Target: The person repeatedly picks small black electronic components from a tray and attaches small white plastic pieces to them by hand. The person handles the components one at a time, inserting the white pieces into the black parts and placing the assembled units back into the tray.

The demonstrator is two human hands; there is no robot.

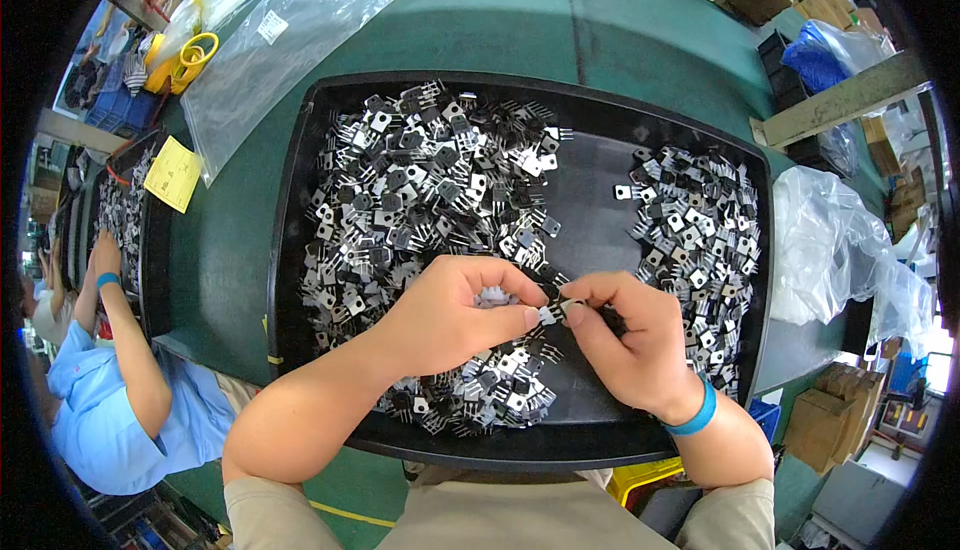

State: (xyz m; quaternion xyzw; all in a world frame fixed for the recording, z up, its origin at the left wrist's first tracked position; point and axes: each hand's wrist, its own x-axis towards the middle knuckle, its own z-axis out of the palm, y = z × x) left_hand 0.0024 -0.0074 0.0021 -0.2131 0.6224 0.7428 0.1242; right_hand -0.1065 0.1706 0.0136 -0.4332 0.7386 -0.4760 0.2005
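My left hand (pixel 465 305) and my right hand (pixel 635 345) meet over the middle of a black tray (pixel 592 195). Between the fingertips of both hands are small transistors (pixel 548 315) with silvery tabs and metal leads. Each thumb presses against its forefinger; exactly how many parts each hand grips cannot be made out. Beneath and beyond my left hand spreads a large heap of loose transistors (pixel 425 175), black bodies and silver tabs mixed. A smaller heap (pixel 700 225) lies along the tray's right side, beyond my right hand. A blue band (pixel 695 410) circles my right wrist.
The tray rests on a green table (pixel 480 20). A clear plastic bag (pixel 290 40) and a yellow paper tag (pixel 174 174) lie to the left. At left, a co-worker in a blue shirt (pixel 110 420) reaches into another tray. Crumpled plastic (pixel 825 240) and a metal post (pixel 845 100) stand right.
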